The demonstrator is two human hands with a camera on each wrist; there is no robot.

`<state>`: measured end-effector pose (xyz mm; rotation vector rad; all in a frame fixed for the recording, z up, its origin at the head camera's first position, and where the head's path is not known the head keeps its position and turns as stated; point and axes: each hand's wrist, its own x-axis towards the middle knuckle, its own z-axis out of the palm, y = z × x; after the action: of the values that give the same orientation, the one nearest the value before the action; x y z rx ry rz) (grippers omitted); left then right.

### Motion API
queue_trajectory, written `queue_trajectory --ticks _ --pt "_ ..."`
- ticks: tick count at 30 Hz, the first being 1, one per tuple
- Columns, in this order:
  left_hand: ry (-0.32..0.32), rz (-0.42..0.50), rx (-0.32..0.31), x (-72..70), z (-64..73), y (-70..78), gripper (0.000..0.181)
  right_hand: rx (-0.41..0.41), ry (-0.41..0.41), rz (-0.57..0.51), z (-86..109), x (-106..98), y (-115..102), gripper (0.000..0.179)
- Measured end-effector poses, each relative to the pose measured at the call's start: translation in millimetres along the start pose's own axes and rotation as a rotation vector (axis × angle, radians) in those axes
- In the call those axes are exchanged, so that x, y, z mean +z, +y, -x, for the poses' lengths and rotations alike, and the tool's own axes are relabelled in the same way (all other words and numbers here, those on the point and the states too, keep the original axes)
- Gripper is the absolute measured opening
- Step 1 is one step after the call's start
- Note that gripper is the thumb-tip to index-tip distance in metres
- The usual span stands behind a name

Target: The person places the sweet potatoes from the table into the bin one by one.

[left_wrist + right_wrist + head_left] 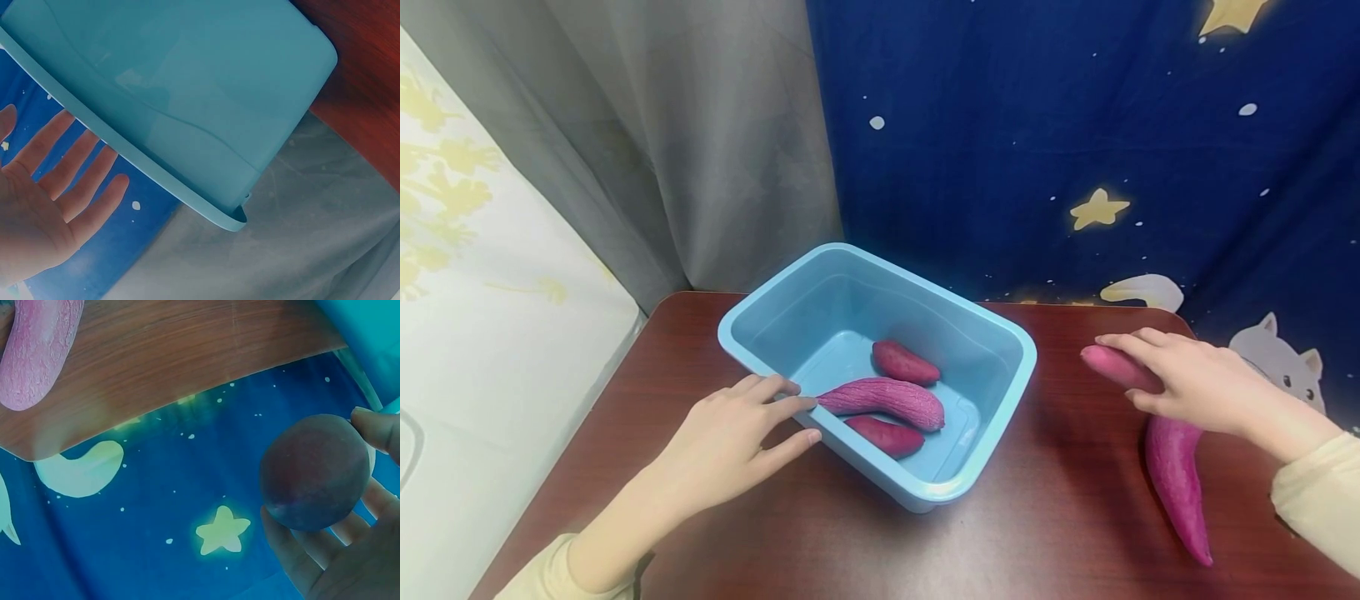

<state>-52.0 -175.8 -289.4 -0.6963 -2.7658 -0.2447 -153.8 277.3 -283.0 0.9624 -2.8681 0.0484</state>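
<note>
A light blue plastic tub (pixel 790 321) stands on the table with three purple sweet potatoes in it: a short one (pixel 904 363), a long ridged one (pixel 887 400) and a smooth one (pixel 887 437). On the tub's near left rim rests my left hand (pixel 730 446); its fingers look fairly straight in the left wrist view, fingertips at the rim (pixel 94 128). To the right of the tub, my right hand (pixel 1202 379) holds a pinkish sweet potato (pixel 1112 367) above the table, thumb and fingers around it. Below that hand lies a long curved sweet potato (pixel 1180 483), its upper end hidden.
The brown wooden table (pixel 1022 533) ends at the back against a grey curtain (pixel 745 150) and a dark blue starry curtain (pixel 985 192). A white surface with yellow flower prints (pixel 490 333) borders the table on the left.
</note>
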Motion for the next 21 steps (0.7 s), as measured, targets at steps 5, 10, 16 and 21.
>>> queue_trajectory --ticks 5,10,16,21 --pt "-0.001 0.001 0.001 0.0 0.0 0.0 0.035 0.002 0.023 0.013 -1.6 -7 -2 0.061" --pt "-0.002 0.003 0.001 -0.2 -0.2 0.0 0.035 -0.004 0.027 0.035 -3.8 -14 -1 0.061" --pt "0.004 0.004 0.008 -0.2 -0.7 0.0 0.035 -0.06 0.09 0.057 -5.5 -23 -2 0.06" --pt "0.005 0.005 0.009 0.1 -0.8 -0.5 0.035 -0.022 0.073 0.058 -9.7 -32 -7 0.061"
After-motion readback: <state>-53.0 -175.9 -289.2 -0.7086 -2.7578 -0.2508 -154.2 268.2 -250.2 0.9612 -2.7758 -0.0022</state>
